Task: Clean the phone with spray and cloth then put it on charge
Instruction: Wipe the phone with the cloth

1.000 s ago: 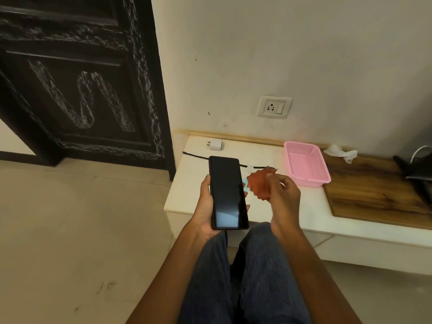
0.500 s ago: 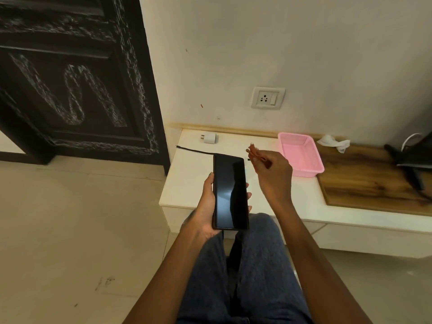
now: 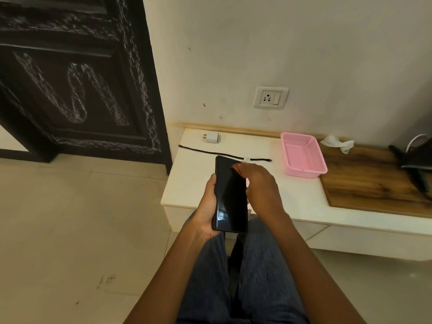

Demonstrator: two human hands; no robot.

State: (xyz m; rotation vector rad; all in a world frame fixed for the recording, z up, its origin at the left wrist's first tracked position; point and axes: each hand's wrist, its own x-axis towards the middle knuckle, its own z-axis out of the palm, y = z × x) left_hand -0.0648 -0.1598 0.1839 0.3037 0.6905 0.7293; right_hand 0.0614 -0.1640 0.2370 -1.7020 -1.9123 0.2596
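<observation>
While the wipe is in hand, entries run left to right.
Door (image 3: pixel 70 90): dark, carved panels, far left; no part in the task.
Left hand (image 3: pixel 207 211): curled round the phone from below, thumb along its left edge, holding it above the lap.
Phone (image 3: pixel 231 195): screen up and dark, lengthwise away from the body, near the front edge of the white shelf (image 3: pixel 304 202), not resting on it.
Cloth (image 3: pixel 235 167): only a reddish corner visible at the fingertips, on the upper part of the screen.
Right hand (image 3: pixel 261 185): fingers bunched and curled down, pinching the cloth against the glass.
Adapter (image 3: pixel 211 137): white, at the back of the shelf, not plugged in.
Cable (image 3: pixel 210 152): black, lying loose across the shelf beyond the phone.
Wall socket (image 3: pixel 271 97): above the shelf, vacant.
Pink basket (image 3: pixel 302 157): right of the cable; spray not seen anywhere.
Step, judged: wiping the screen; charging not yet begun.
Method advised: keep the left grip firm at the edges; flatten the cloth under the pads; stroke top to bottom in overlapping passes; light pressure; keep bare fingertips off the glass.
</observation>
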